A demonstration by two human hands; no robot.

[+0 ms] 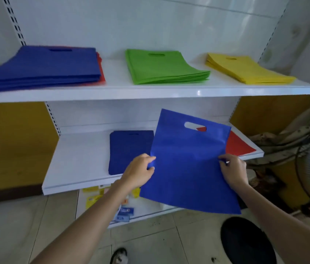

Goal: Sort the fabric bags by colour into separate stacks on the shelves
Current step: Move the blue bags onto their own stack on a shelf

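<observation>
Blue fabric bag (190, 164), held out flat in the lower centre of the frame, over the front edge of the lower shelf (78, 161). The left hand (140, 170) pinches its left edge and the right hand (233, 171) pinches its right edge, fingers curled onto the cloth. Its long axis tilts, with the handle slot toward the upper right. The small blue stack (129, 151) lies on the shelf just left of the bag, its slot at the far end. The left hand is nearer it, so the bag likely needs a leftward carry and a slight turn to match. A red bag (239, 145) lies behind, at right.
</observation>
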